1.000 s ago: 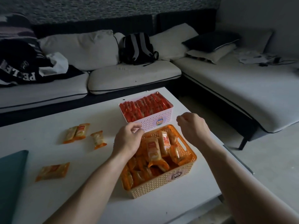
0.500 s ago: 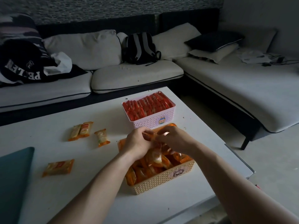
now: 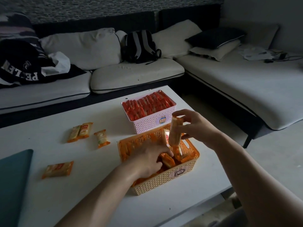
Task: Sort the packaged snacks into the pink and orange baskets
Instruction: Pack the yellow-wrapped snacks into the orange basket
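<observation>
White rectangular desk carries everything. Orange perforated plastic basket sits near the desk's right edge, toward the front, full of orange-wrapped snack packets. Pink perforated plastic basket stands just behind it, toward the desk's far right corner, packed with upright red-wrapped snack packets in rows; the two baskets are close, contact unclear. Dark teal flat object lies at the desk's left edge, cut off by the frame.

Left hand is down inside the orange basket, fingers curled among the packets there; whether it actually grips one cannot be told. Right hand is above the basket's far right part, fingers pinched shut around an upright orange snack packet, its lower end down among the others.

Loose orange packets on the desk left of the baskets: a touching pair toward the far edge, a single packet just beside them, and one flat packet nearer the front, near the teal object.
</observation>
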